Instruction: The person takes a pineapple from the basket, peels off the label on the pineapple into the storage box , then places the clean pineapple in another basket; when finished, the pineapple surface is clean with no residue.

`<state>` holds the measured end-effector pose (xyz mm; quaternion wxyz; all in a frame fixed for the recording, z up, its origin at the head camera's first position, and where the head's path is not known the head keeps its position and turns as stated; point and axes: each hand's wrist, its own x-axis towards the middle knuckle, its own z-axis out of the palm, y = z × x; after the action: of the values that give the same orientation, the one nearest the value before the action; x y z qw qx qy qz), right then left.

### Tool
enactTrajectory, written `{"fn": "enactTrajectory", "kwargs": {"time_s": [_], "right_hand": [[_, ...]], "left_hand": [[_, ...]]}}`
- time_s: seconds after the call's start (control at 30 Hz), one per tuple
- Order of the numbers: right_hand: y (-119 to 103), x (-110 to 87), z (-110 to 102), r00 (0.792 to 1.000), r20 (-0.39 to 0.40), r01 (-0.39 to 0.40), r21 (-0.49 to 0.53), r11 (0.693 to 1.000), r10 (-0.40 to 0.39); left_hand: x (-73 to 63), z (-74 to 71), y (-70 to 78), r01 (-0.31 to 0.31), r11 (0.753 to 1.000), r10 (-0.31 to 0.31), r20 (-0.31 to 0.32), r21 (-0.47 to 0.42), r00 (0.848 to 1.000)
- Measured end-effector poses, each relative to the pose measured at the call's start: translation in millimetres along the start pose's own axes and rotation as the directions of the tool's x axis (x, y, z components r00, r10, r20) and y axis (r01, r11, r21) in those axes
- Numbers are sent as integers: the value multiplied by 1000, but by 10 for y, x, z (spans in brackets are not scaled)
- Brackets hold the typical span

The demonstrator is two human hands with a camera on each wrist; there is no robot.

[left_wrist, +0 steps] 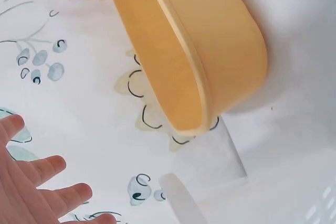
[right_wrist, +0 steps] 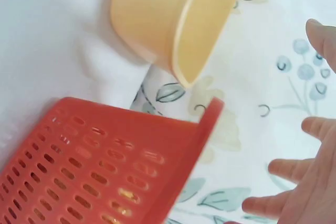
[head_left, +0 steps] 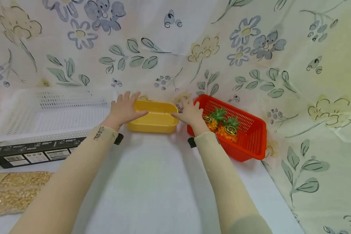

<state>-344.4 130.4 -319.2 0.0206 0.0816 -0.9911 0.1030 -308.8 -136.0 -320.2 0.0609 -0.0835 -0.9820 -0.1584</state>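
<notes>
At the near left lies a clear packet point(head_left: 20, 191) of golden grain-like pieces. Farther back stands a white basket point(head_left: 71, 120) with slotted walls, and a long black box point(head_left: 41, 151) with pale labels lies along its near side, its right end hidden by the left sleeve point(head_left: 79, 165).

Next comes the left hand point(head_left: 125, 107), wide, fingers spread and thumb pointing right, at the left end of the yellow tub point(head_left: 153, 127). The left wrist view shows a gap between its visible fingers and the tub. The tub sits on the far part of the white table point(head_left: 146, 182), between the two hands, its open side up.

The right hand point(head_left: 192, 113) is wide too, fingers spread, between the tub's right end and the red basket point(head_left: 251, 138); the right wrist view shows its fingers apart from both. The basket stands slantwise farther right, with orange pineapples point(head_left: 229, 131) with green crowns in its left part. Floral cloth point(head_left: 169, 42) hangs behind everything.
</notes>
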Motion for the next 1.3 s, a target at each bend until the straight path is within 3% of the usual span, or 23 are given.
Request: {"fn": "enactTrajectory", "kwargs": {"time_s": [0.2,0.33,0.47,0.57,0.67,0.77,0.87,0.93,1.17,1.3], "right_hand": [[65,-69,-134,1000,-31,-1,90,996,4],[148,-137,-201,998,-54,-3,164,986,12],[245,-210,-230,997,-74,-15,260,966,35],[313,-272,-240,996,-76,-25,340,940,54],[378,-342,-261,995,-67,-43,424,905,79],[442,-414,-293,991,-69,-61,505,861,111],[518,-465,-322,986,-85,-73,568,820,146],[578,-498,-335,981,-92,-84,598,797,173],[855,-648,-353,961,-113,-118,660,742,253],[1004,-739,-338,944,-125,-139,690,710,306]], "left_hand": [[-77,-85,53,6,987,-15,-54,-164,998],[-142,-117,103,1,944,-31,-86,-329,996],[-227,-113,179,-15,878,-54,-130,-478,990],[-328,-93,234,-45,813,-70,-173,-581,982],[-467,-69,271,-80,722,-84,-202,-687,976],[-619,-38,291,-95,612,-111,-204,-785,973],[-755,4,300,-91,533,-146,-197,-841,969],[-833,41,301,-81,504,-172,-192,-860,966],[-1000,264,289,13,476,-275,-135,-879,952],[-1042,419,251,90,406,-371,-74,-909,926]]}}
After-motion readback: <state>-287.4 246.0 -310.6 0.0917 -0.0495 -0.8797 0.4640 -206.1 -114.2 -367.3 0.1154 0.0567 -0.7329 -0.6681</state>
